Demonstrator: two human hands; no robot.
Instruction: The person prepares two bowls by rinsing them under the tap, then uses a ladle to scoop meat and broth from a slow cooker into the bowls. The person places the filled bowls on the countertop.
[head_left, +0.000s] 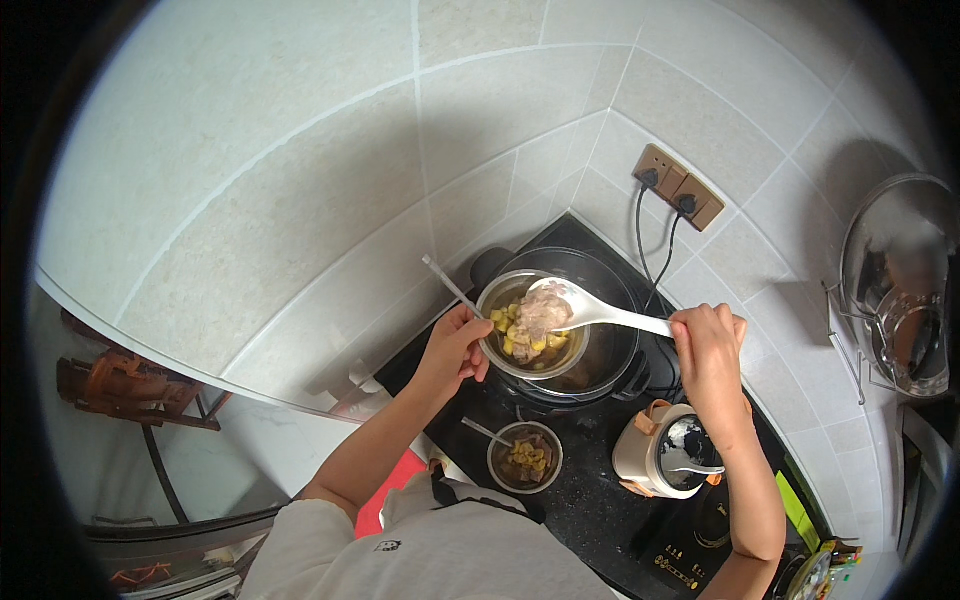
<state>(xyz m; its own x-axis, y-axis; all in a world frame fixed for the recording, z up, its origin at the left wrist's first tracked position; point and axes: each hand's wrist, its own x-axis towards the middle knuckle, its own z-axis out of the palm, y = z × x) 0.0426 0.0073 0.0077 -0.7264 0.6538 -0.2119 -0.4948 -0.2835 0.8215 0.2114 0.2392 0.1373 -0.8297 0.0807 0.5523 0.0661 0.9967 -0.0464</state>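
Note:
My left hand grips the rim of a metal bowl, raised over a large dark cooking pot. Yellow chunks of food lie in the bowl, and a thin pale utensil handle sticks out past its rim near my thumb. In my right hand is the handle of a white ladle. The ladle's head reaches over the bowl with a piece of meat at it; whether the meat also touches the food below, I cannot tell. Much of the pot's inside is hidden by the bowl.
A second metal bowl of meat and yellow pieces stands on the black counter. Right of it is a small cream rice cooker holding rice and a spoon. Two plugs sit in the wall socket; their cords hang behind the pot. A lid rests in a wall rack.

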